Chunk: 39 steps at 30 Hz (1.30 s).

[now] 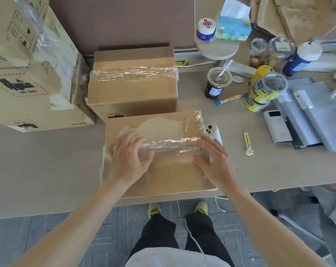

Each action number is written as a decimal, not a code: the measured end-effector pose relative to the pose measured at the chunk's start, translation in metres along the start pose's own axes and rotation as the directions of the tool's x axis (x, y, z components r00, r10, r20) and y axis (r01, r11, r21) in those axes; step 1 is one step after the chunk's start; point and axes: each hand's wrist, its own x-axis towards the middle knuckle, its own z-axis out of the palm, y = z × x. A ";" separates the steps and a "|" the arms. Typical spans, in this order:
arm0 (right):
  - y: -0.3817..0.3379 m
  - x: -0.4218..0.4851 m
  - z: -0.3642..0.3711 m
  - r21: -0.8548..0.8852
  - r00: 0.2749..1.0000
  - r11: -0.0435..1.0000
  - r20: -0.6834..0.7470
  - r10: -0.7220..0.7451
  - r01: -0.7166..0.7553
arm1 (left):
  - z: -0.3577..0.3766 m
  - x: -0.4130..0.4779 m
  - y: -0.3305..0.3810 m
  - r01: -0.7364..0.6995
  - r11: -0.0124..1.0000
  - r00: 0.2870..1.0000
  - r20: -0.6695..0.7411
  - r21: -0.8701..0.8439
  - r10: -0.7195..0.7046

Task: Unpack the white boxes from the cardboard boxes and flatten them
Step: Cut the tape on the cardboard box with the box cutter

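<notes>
**A:** Which step is in hand?

**B:** Opening, by my reading. The near cardboard box (173,174) lies at the front edge of the worktop (47,160) with its flaps shut. Clear tape (173,145) runs along the seam, wrinkled but apparently unbroken.

**A:** Grip?

**B:** Neither hand has a grip on anything. The left hand (128,157) lies on the left end of the tape, fingers spread and loosely bent. The right hand (215,160) rests at the right end with its fingers nearly straight.

**A:** What does the next move call for?

**B:** Probably breaking the seal, either by lifting a tape edge with a fingernail or by cutting it. A yellow craft knife (248,143) lies on the worktop just right of the box, near the right hand. A shallow cut would be wise, since the contents sit directly under the flaps.

**A:** Containers and contents?

**B:** No white boxes are visible, so I presume they are inside.
- The rear cardboard box (132,87) touches the near one from behind. It is also taped shut and its contents are hidden.
- The large carton (28,74) at left is partly film-wrapped and I cannot see its interior.
- A lidded drink cup (217,83) stands well apart at right, holding dark liquid, with a stick through the lid.
</notes>
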 end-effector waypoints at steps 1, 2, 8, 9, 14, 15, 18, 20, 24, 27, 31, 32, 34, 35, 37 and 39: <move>0.006 0.000 -0.008 0.012 0.999 1.000 -0.023 0.023 -0.023 | 0.004 0.005 0.013 -0.010 1.000 1.000 -0.010 -0.024 0.010; 0.013 0.000 -0.017 0.018 0.998 0.999 -0.046 0.050 -0.049 | 0.008 0.009 0.028 -0.026 0.999 1.000 -0.010 -0.046 0.026; 0.087 0.005 -0.072 -0.019 0.951 0.954 -0.085 0.297 -0.299 | 0.040 0.035 0.140 -0.114 0.965 0.982 0.121 -0.237 0.146; 0.102 0.007 -0.080 -0.028 0.934 0.936 -0.079 0.347 -0.350 | 0.046 0.039 0.157 -0.105 0.961 0.979 0.142 -0.255 0.144; 0.161 0.021 -0.107 -0.055 0.837 0.836 0.011 0.547 -0.545 | 0.074 0.053 0.215 -0.027 0.953 0.964 0.243 -0.301 0.104; 0.170 0.025 -0.109 -0.061 0.822 0.822 0.028 0.568 -0.566 | 0.078 0.055 0.222 -0.013 0.955 0.959 0.267 -0.297 0.096; 0.190 0.035 -0.108 -0.075 0.791 0.792 0.056 0.610 -0.606 | 0.090 0.062 0.233 0.026 0.961 0.937 0.341 -0.275 0.072; 0.198 0.042 -0.104 -0.101 0.769 0.771 0.067 0.636 -0.629 | 0.095 0.064 0.237 0.048 0.968 0.924 0.378 -0.247 0.051; 0.206 0.047 -0.090 -0.169 0.743 0.749 0.109 0.661 -0.641 | 0.107 0.064 0.242 0.100 0.973 0.914 0.405 -0.207 -0.008; 0.210 0.051 -0.079 -0.188 0.751 0.751 0.087 0.655 -0.633 | 0.114 0.063 0.243 0.131 0.974 0.909 0.415 -0.184 -0.044; 0.211 0.058 -0.071 -0.206 0.751 0.749 0.088 0.655 -0.630 | 0.117 0.062 0.244 0.172 0.970 0.906 0.415 -0.175 -0.086; 0.212 0.058 -0.070 -0.208 0.746 0.747 0.099 0.658 -0.631 | 0.117 0.062 0.244 0.182 0.967 0.905 0.416 -0.178 -0.093; 0.212 0.057 -0.069 -0.216 0.736 0.741 0.119 0.667 -0.636 | 0.117 0.061 0.244 0.204 0.958 0.904 0.413 -0.201 -0.105; 0.211 0.056 -0.069 -0.215 0.732 0.742 0.140 0.667 -0.635 | 0.117 0.062 0.244 0.211 0.953 0.905 0.411 -0.216 -0.108; 0.203 0.055 -0.072 -0.155 0.738 0.759 0.178 0.651 -0.632 | 0.115 0.062 0.244 0.224 0.945 0.906 0.409 -0.239 -0.111; 0.184 0.052 -0.079 0.023 0.754 0.766 0.201 0.626 -0.642 | 0.111 0.063 0.243 0.247 0.928 0.906 0.407 -0.280 -0.119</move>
